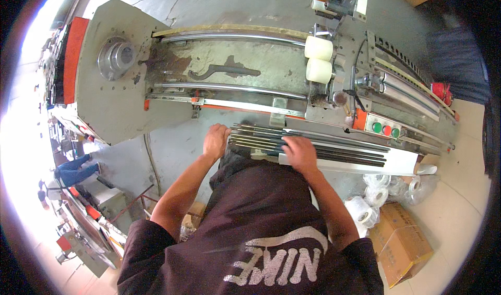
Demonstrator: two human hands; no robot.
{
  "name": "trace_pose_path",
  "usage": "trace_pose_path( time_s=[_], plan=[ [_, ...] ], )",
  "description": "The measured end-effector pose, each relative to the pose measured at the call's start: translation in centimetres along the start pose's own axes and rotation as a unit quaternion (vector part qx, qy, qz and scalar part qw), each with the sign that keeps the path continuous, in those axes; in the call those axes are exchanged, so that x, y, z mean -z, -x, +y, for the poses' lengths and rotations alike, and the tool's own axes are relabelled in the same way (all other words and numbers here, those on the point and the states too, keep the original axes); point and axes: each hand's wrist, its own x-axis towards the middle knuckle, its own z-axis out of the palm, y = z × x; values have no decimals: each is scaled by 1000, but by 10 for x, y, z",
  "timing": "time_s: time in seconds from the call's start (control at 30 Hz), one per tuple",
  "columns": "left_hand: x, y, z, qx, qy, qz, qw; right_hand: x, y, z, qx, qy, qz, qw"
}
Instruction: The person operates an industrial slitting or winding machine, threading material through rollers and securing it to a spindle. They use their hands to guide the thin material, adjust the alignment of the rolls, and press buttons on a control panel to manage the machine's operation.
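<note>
Several long thin rods [339, 150] lie side by side in front of me, with bare metal ends at the left and black lengths toward the right. At their left ends is my left hand [215, 141], its fingers curled and closed against the metal tips. My right hand [300, 153] lies over the middle of the bundle, fingers bent round the rods where the black part begins. Exactly how many rods each hand grips is hidden. Beneath the right part of the rods is a long white sheet or tray [399, 162].
Beyond the rods stands a long grey machine bed with a hook spanner [224, 71] on it, steel rails [229, 89], white rollers [319, 60] and a push-button panel [386, 128]. Wrapped rolls [361, 210] and a cardboard box [401, 243] are at right. Another person [75, 171] is far left.
</note>
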Motion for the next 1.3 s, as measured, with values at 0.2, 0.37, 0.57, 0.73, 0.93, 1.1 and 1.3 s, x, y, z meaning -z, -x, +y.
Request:
trace_pose_path(
  time_s=[0.2, 0.37, 0.57, 0.73, 0.93, 1.1, 1.3],
  plan=[
    [44, 19, 27, -27, 13, 30, 999, 11, -13, -13, 53, 100, -89, 990],
    [70, 1, 54, -111, 97, 82, 986, 79, -22, -35, 109, 117, 26, 987],
    [113, -71, 134, -62, 219, 66, 971, 183, -72, -40, 114, 183, 134, 967],
    [116, -137, 179, -78, 228, 106, 965, 211, -127, 17, 129, 190, 194, 954],
    [107, -175, 214, -83, 206, 128, 967, 219, -153, 67, 105, 148, 194, 964],
    [79, -201, 208, -64, 204, 126, 969, 214, -165, 92, 77, 104, 172, 977],
    [84, -219, 208, 4, 210, 87, 974, 209, -178, 99, 88, 70, 154, 982]
  ],
)
